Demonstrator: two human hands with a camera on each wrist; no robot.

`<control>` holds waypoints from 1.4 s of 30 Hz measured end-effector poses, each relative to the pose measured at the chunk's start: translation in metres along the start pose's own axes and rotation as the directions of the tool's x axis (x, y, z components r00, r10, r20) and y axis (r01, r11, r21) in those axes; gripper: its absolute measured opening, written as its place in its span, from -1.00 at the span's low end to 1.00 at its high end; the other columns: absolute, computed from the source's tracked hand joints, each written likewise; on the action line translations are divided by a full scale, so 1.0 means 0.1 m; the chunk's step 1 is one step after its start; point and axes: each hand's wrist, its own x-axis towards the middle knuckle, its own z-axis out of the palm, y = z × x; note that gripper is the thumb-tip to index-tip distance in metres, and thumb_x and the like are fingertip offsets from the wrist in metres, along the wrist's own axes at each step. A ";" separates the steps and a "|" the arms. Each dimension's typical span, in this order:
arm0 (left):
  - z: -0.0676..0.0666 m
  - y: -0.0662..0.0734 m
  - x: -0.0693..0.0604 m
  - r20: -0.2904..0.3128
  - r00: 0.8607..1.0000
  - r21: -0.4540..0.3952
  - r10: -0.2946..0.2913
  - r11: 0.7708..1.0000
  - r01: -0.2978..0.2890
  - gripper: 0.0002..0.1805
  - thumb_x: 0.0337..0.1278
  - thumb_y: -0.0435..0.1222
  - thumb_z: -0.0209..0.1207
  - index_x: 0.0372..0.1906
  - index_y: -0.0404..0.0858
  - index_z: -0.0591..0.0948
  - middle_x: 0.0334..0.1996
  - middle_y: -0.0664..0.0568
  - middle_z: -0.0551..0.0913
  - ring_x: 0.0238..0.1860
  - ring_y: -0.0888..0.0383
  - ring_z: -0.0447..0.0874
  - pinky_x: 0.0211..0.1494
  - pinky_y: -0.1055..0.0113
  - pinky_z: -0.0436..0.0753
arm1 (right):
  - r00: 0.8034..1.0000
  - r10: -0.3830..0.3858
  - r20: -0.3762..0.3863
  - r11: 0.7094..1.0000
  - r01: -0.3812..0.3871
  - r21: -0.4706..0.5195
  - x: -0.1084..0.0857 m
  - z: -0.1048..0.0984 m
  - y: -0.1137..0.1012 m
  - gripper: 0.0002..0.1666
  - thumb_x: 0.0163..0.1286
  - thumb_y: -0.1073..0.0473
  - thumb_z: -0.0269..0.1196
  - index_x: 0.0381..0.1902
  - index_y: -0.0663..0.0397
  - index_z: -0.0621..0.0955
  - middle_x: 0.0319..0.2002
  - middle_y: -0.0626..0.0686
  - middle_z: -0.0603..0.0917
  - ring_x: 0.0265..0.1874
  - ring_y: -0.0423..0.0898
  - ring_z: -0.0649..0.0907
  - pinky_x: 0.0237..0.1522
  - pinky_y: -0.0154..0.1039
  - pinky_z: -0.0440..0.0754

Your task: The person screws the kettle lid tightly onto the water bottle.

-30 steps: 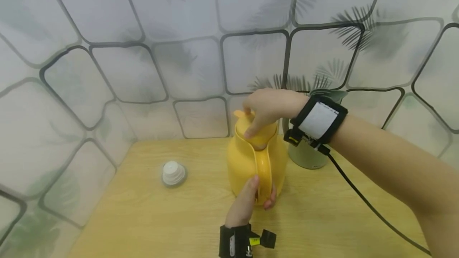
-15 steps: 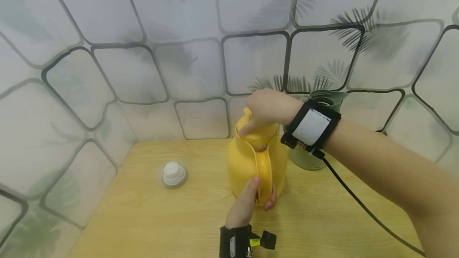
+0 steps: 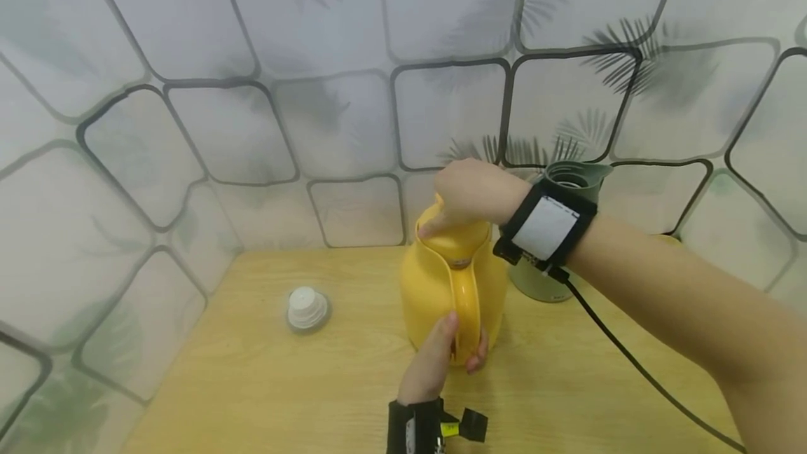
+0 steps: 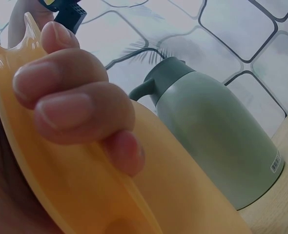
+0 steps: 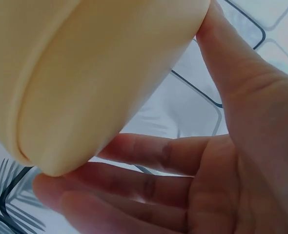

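A yellow vacuum jug (image 3: 425, 300) stands upright on the table, its handle (image 3: 465, 293) facing me. My left hand (image 3: 431, 359) grips this handle; the left wrist view shows its fingers (image 4: 80, 105) curled round it. At the jug's mouth, my right hand (image 3: 476, 191) holds the yellow lid (image 3: 463, 237) from above. In the right wrist view, the thumb is on one side of the lid (image 5: 97, 73) and the fingertips touch the other. The hand covers much of the lid's top in the head view.
A green vacuum jug (image 3: 539, 282) stands behind and right of the yellow one, partly hidden by my right wrist. On the table (image 3: 252, 370) at left lies a white stepped cap-like piece (image 3: 305, 305) with a grey base. A patterned curtain (image 3: 353, 118) hangs behind. A black cable (image 3: 637, 356) trails from my right wrist.
My right hand has turned on the lid, its wrist shifting slightly left, and the lid's tab has swung round with it. The left hand keeps its grip on the handle.
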 end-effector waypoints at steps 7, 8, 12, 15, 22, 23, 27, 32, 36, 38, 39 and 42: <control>-0.01 0.01 -0.01 0.004 1.000 -0.001 -0.011 1.000 0.011 -0.19 0.43 0.17 -0.50 -0.53 -0.49 0.34 -0.72 -0.33 0.23 -0.67 0.32 0.29 -0.60 0.43 0.33 | 0.999 0.045 -0.008 0.999 -0.045 -0.008 0.03 0.02 -0.02 -0.39 0.07 -0.38 0.30 -0.59 0.02 0.42 -0.52 0.02 0.48 -0.47 -0.04 0.49 -0.48 -0.19 0.47; -0.02 0.01 -0.01 0.004 1.000 -0.002 -0.013 1.000 0.013 -0.19 0.43 0.17 -0.50 -0.53 -0.49 0.34 -0.72 -0.33 0.23 -0.67 0.32 0.29 -0.60 0.43 0.33 | 0.999 0.046 -0.010 0.999 -0.046 -0.010 0.03 0.03 -0.02 -0.39 0.07 -0.38 0.30 -0.60 0.01 0.41 -0.52 0.02 0.48 -0.48 -0.04 0.49 -0.49 -0.20 0.47; -0.02 0.01 -0.01 0.005 1.000 -0.001 -0.004 1.000 0.004 -0.19 0.43 0.17 -0.50 -0.53 -0.48 0.34 -0.73 -0.33 0.23 -0.68 0.31 0.28 -0.61 0.42 0.33 | 0.999 0.038 -0.027 0.999 -0.038 -0.004 0.03 0.04 -0.03 -0.40 0.09 -0.35 0.30 -0.63 0.00 0.38 -0.53 0.02 0.47 -0.50 -0.05 0.48 -0.51 -0.21 0.45; -0.01 0.01 -0.01 -0.001 1.000 0.002 0.005 1.000 -0.005 -0.20 0.43 0.17 -0.50 -0.54 -0.47 0.34 -0.73 -0.33 0.23 -0.68 0.29 0.27 -0.61 0.42 0.32 | 0.999 0.033 -0.040 0.999 -0.033 0.004 0.03 0.05 -0.02 -0.40 0.11 -0.34 0.30 -0.63 0.00 0.38 -0.54 0.01 0.46 -0.52 -0.06 0.47 -0.53 -0.22 0.44; 0.01 0.01 -0.02 0.001 1.000 -0.001 -0.012 1.000 0.012 -0.19 0.43 0.16 -0.50 -0.53 -0.48 0.34 -0.73 -0.34 0.24 -0.68 0.30 0.28 -0.59 0.43 0.34 | 0.997 0.063 -0.041 0.998 -0.064 -0.006 0.01 0.08 0.01 -0.38 0.12 -0.38 0.26 -0.66 -0.02 0.37 -0.55 0.00 0.44 -0.52 -0.06 0.46 -0.54 -0.23 0.43; 0.01 0.02 -0.02 0.006 1.000 0.005 -0.008 1.000 0.008 -0.19 0.43 0.16 -0.51 -0.53 -0.47 0.34 -0.73 -0.34 0.24 -0.67 0.32 0.28 -0.59 0.44 0.34 | 0.997 0.064 -0.043 0.998 -0.065 -0.012 0.01 0.08 0.02 -0.38 0.13 -0.38 0.25 -0.66 -0.02 0.37 -0.56 0.00 0.44 -0.53 -0.07 0.46 -0.54 -0.22 0.43; 0.00 0.02 0.00 0.017 1.000 0.025 0.009 1.000 -0.010 -0.19 0.43 0.17 -0.53 -0.54 -0.46 0.34 -0.73 -0.31 0.25 -0.67 0.33 0.29 -0.59 0.44 0.34 | 0.996 0.075 -0.045 0.996 -0.077 -0.048 -0.04 0.00 0.06 -0.39 0.20 -0.39 0.18 -0.65 -0.01 0.43 -0.57 0.00 0.46 -0.54 -0.06 0.48 -0.52 -0.18 0.47; -0.01 0.01 0.00 0.011 1.000 0.036 0.007 0.999 -0.007 -0.18 0.43 0.17 -0.53 -0.53 -0.47 0.35 -0.73 -0.31 0.26 -0.67 0.33 0.29 -0.59 0.44 0.35 | 0.998 0.065 -0.011 0.997 -0.065 -0.048 -0.09 -0.19 0.18 -0.44 0.32 -0.30 0.13 -0.59 0.03 0.52 -0.55 -0.02 0.47 -0.53 -0.08 0.48 -0.50 -0.17 0.48; 0.00 0.00 -0.01 0.003 1.000 0.041 -0.006 0.999 0.006 -0.18 0.42 0.17 -0.53 -0.53 -0.47 0.36 -0.73 -0.31 0.26 -0.67 0.33 0.30 -0.58 0.45 0.35 | 0.994 -0.103 0.044 0.993 0.100 0.062 -0.12 -0.32 0.30 -0.67 0.36 -0.06 0.21 -0.26 0.09 0.67 -0.27 0.01 0.64 -0.26 -0.03 0.59 -0.21 -0.09 0.55; 0.00 0.00 -0.01 0.003 1.000 0.043 -0.005 0.999 0.005 -0.18 0.43 0.16 -0.53 -0.54 -0.47 0.36 -0.73 -0.31 0.26 -0.67 0.34 0.29 -0.59 0.45 0.35 | 0.978 -0.193 0.082 0.977 0.184 0.107 -0.14 -0.37 0.34 -0.65 0.32 0.07 0.26 0.00 0.09 0.65 -0.02 0.07 0.63 0.00 0.05 0.56 0.04 0.03 0.48; 0.00 0.00 -0.01 0.003 1.000 0.043 -0.005 0.999 0.005 -0.18 0.43 0.16 -0.53 -0.54 -0.47 0.36 -0.73 -0.31 0.26 -0.67 0.34 0.29 -0.59 0.45 0.35 | 0.970 -0.219 0.103 0.970 0.205 0.130 -0.15 -0.38 0.35 -0.59 0.28 0.12 0.28 0.08 0.09 0.61 0.06 0.08 0.60 0.10 0.08 0.52 0.12 0.06 0.43; 0.00 0.00 0.00 0.007 1.000 0.045 0.005 0.999 -0.006 -0.19 0.44 0.14 -0.54 -0.54 -0.47 0.36 -0.74 -0.30 0.26 -0.67 0.33 0.29 -0.60 0.45 0.35 | 0.956 -0.239 0.168 0.961 0.208 0.183 -0.18 -0.40 0.36 -0.44 0.17 0.19 0.34 0.18 -0.04 0.56 0.19 0.03 0.51 0.23 0.08 0.40 0.21 0.11 0.32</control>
